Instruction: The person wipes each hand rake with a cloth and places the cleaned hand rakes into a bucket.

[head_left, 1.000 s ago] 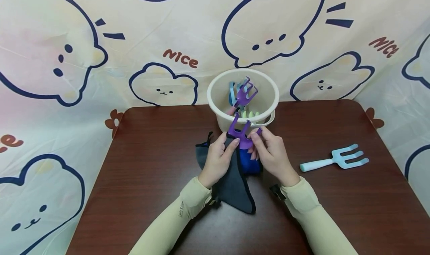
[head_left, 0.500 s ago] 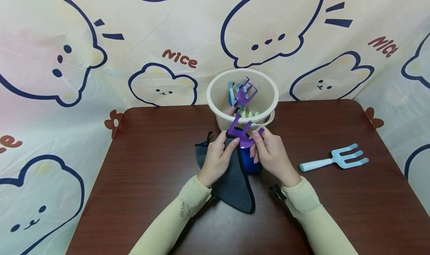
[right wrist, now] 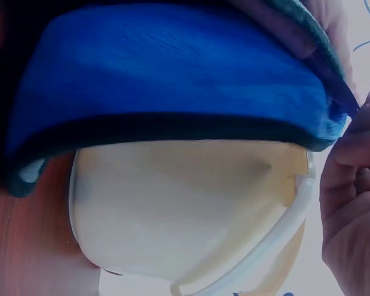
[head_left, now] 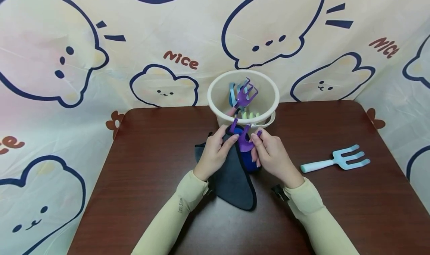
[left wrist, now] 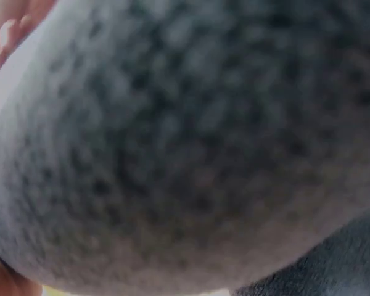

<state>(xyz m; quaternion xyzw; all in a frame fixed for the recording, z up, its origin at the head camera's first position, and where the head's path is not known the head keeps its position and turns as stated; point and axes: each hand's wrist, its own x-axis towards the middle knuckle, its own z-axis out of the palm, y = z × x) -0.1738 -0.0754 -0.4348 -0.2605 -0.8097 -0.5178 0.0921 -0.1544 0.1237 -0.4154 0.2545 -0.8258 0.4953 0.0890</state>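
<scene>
Between both hands in the head view is a purple three-pronged fork [head_left: 246, 145], its prongs pointing up; its lower end is hidden against blue cloth. My left hand [head_left: 212, 154] pinches the edge of a dark grey fabric pouch [head_left: 235, 186] with blue lining, thumb right beside the fork. My right hand [head_left: 274, 158] pinches the fork's right prong between thumb and finger. In the right wrist view, the blue lining [right wrist: 172, 68] with its dark trim spans the upper part, fingers [right wrist: 357, 185] at the right. Blurred grey fabric [left wrist: 185, 148] fills the left wrist view.
Just behind the hands stands a cream bucket [head_left: 215, 98] holding a purple hand rake [head_left: 244, 96], blue tools and a green-toothed one. A light blue hand fork [head_left: 336, 159] lies on the brown table [head_left: 141, 195] to the right. A patterned cloth [head_left: 201, 31] hangs behind.
My left hand has raised the pouch edge slightly, so the grey cloth now covers more of the fork's left side. The fork sits a little lower; my right hand keeps its pinch.
</scene>
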